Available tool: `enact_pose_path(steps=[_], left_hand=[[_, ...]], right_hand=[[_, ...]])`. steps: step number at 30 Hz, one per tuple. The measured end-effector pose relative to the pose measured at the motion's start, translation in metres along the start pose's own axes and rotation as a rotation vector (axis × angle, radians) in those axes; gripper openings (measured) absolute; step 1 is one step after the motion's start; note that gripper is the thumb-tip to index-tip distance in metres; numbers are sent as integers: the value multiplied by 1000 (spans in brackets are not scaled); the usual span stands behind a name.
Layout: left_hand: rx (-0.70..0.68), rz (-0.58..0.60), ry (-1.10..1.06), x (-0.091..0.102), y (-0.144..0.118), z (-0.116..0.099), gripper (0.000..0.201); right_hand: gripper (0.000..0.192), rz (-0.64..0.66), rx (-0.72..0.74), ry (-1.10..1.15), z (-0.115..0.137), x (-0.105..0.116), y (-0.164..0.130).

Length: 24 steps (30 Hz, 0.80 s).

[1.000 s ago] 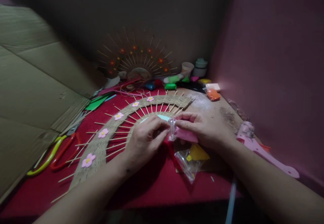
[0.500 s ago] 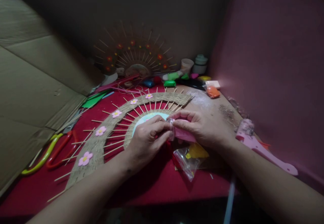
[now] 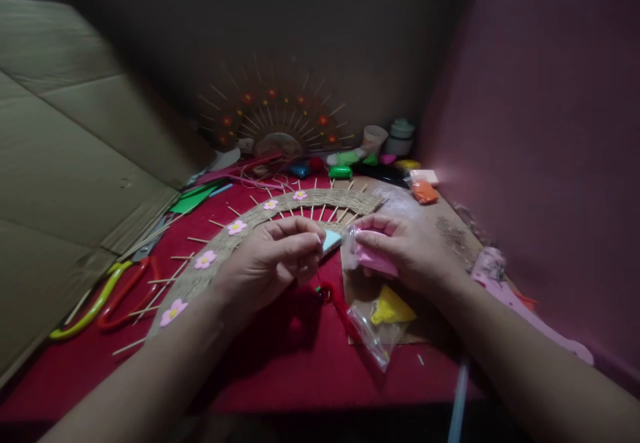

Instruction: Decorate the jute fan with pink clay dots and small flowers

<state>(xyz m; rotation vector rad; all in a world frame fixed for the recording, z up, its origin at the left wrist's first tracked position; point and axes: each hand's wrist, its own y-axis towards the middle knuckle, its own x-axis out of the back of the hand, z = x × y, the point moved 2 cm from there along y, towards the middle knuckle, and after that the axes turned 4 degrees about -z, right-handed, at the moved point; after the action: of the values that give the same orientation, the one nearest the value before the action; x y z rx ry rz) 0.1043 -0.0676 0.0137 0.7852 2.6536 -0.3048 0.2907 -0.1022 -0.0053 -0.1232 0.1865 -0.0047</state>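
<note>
My right hand (image 3: 400, 246) is closed on a packet of pink clay (image 3: 376, 259) in clear plastic wrap. Thumb and fingertips of my left hand (image 3: 280, 249) are pinched together, with a small pink bit (image 3: 319, 237) just showing between them; it looks like clay. Beneath the left hand lies a half-round woven fan (image 3: 263, 215) with thin sticks and pink flowers (image 3: 237, 227) on its band. My left hand and forearm hide much of its middle. Below the right hand sits yellow clay (image 3: 393, 305) in an opened clear bag (image 3: 373, 336).
Large scissors (image 3: 107, 299) with yellow and red handles lie at the left by a cardboard sheet (image 3: 75, 163). A finished-looking fan (image 3: 277, 119) leans at the back. Green (image 3: 341, 172) and orange (image 3: 425, 192) packets, a cup (image 3: 374, 139) and a pink tool (image 3: 525, 313) stand around the red cloth.
My hands have drawn apart: the left has come away from the pink packet with a small pink bit, while the right keeps the packet. The view has shifted slightly.
</note>
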Motion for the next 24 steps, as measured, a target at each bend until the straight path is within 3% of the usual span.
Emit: enact_pose_path(steps=[10, 13, 17, 24], left_hand=[[79, -4, -113, 0, 4, 7, 12], [65, 55, -124, -2, 5, 6, 18], [58, 131, -124, -5, 6, 8, 11], [77, 139, -145, -3, 7, 11, 7]], right_hand=[[24, 14, -49, -2, -4, -4, -1], [25, 26, -52, -18, -5, -2, -1], [28, 25, -62, -37, -5, -2, -1], [38, 8, -56, -12, -7, -5, 0]])
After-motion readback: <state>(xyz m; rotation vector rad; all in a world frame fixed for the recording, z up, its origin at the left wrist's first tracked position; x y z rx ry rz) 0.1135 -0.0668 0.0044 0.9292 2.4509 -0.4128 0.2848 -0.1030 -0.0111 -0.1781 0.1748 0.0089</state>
